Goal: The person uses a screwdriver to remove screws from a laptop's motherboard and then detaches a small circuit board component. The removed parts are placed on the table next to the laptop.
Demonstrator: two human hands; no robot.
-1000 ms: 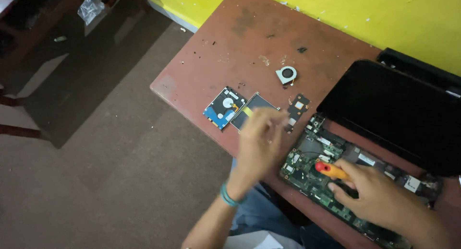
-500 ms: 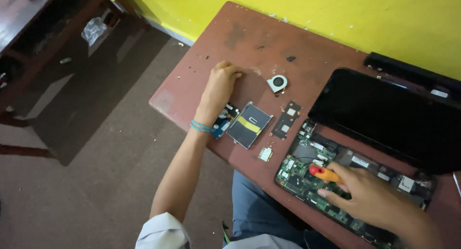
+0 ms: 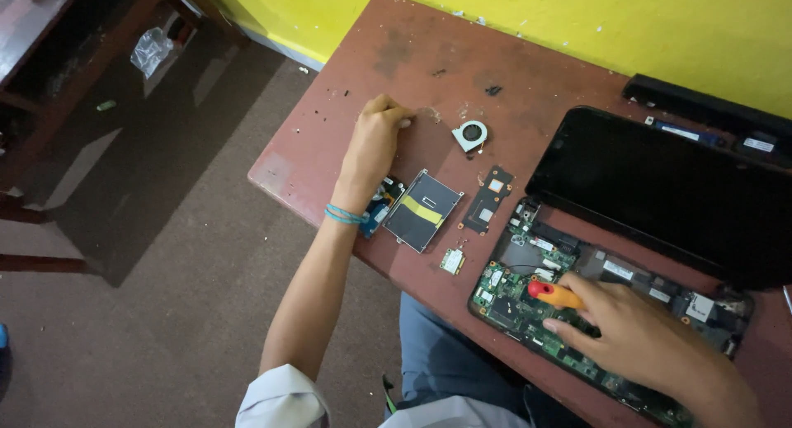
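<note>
My left hand (image 3: 375, 143) rests on the reddish-brown table (image 3: 429, 49), fingers pinched together near a few small bits on the surface; whether it grips anything I cannot tell. Its wrist covers part of a hard drive (image 3: 381, 207). Beside it lie a dark metal cover with a yellow stripe (image 3: 423, 210), a small fan (image 3: 470, 135), a narrow black board (image 3: 487, 200) and a small green card (image 3: 452, 261). My right hand (image 3: 635, 333) holds a screwdriver with an orange and red handle (image 3: 554, 293) over the opened laptop's green circuit board (image 3: 528, 292).
The laptop's dark screen (image 3: 668, 189) lies flat behind the board. A long black battery (image 3: 701, 106) sits against the yellow wall. A dark wooden bench (image 3: 49, 40) with a plastic bag under it stands at the left across the brown floor.
My left hand reached from the hard drive area out to the table's far left part, then settled with fingers pinched. The right hand stayed on the board with the screwdriver.
</note>
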